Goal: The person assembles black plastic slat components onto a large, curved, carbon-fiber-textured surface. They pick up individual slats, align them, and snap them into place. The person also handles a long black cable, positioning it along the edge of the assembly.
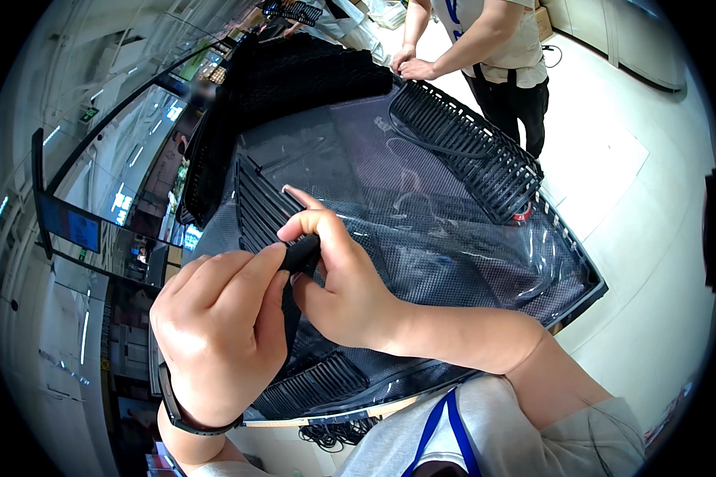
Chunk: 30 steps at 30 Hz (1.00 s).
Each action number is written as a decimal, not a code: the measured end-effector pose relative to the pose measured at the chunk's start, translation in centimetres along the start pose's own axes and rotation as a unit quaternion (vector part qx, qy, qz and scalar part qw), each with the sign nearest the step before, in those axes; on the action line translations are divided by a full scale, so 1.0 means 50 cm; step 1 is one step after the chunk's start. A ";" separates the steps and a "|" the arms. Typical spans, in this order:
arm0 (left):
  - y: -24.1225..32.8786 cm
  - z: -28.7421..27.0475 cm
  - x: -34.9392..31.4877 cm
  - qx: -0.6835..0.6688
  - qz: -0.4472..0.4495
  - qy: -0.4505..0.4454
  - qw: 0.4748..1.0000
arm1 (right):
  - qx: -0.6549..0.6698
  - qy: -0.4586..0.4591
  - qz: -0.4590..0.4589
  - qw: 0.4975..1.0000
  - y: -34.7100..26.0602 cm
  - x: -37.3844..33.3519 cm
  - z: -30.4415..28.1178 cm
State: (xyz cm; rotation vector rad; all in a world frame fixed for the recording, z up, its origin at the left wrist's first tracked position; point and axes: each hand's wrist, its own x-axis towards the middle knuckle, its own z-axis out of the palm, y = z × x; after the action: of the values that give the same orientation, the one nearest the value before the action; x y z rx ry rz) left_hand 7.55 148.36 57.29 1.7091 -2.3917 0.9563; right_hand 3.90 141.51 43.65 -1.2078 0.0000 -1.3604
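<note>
My left hand (pixel 219 322), with a black band on its wrist, pinches one end of a black strip-like piece (pixel 301 254) between thumb and fingers. From the other side my right hand (pixel 346 290) grips the same piece with thumb and forefinger, another finger stretched out beyond it. Both hands meet above the near left of the table, and the piece hangs partly behind them. Just beyond the fingers lie several long black slats (pixel 258 208) side by side. Another bundle of black ribbed strips (pixel 318 385) rests at the near edge, close to my left wrist.
Clear plastic sheet (pixel 445 238) covers the dark woven table surface. A long black slatted piece (pixel 469 151) lies along the right edge, where another person's hands (pixel 414 65) touch its far end. Dark mesh material (pixel 302 75) is heaped at the back. Black cords (pixel 338 433) hang below the near edge.
</note>
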 end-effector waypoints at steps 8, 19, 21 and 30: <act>0.005 0.034 0.020 -0.014 0.024 -0.005 1.000 | -0.007 0.023 0.038 0.999 0.003 0.000 -0.020; 0.030 0.113 0.040 0.011 0.021 -0.040 0.999 | 0.191 0.123 0.198 0.953 0.044 -0.003 -0.109; 0.026 0.116 0.027 -0.040 -0.005 -0.064 0.997 | 0.213 0.180 0.210 0.937 0.062 -0.008 -0.136; 0.011 0.266 -0.020 -0.210 -0.171 -0.099 0.958 | 0.181 0.277 0.315 0.890 0.211 -0.053 -0.214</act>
State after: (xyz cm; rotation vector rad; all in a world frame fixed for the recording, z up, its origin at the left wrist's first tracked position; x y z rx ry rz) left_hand 11.47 142.60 45.92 2.0108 -2.0899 0.2185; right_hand 4.12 133.93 30.39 -0.4073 0.4837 -1.0131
